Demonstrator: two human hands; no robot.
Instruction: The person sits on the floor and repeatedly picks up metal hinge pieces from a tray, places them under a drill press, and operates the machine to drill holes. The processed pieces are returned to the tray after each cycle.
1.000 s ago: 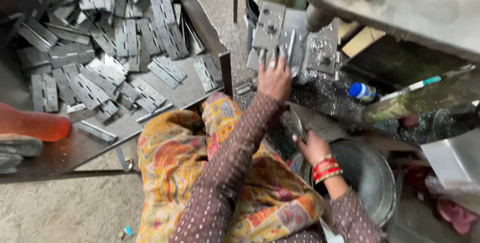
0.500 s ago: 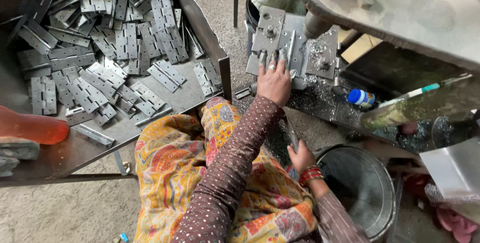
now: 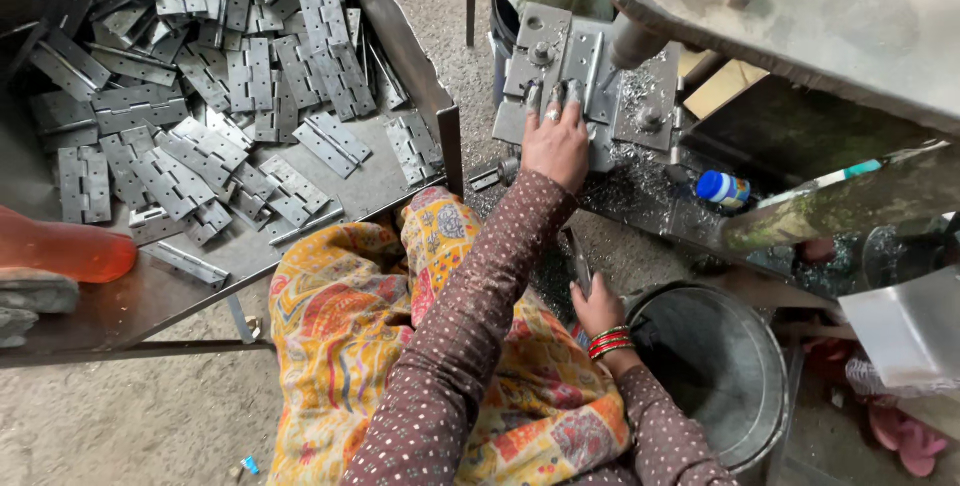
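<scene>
now the right hand (image 3: pixel 598 308) has dropped low by the pail (image 3: pixel 742 341) – fingers curled on a dark part – while the left hand (image 3: pixel 556 144) fingers still press flat on the hinge plate (image 3: pixel 565 64).

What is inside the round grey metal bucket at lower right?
The round grey metal bucket shows only a dark bare inner wall. The right hand, with red bangles, holds a flat metal piece beside its rim; the arm covers the near side.

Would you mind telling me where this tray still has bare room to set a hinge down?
The tray is bare along its near edge, between the orange object and the tray's right wall, below the lowest hinges. Everything farther back is heaped with hinges. The jig under the left hand is crowded; the right hand sits beside the bucket.
</scene>
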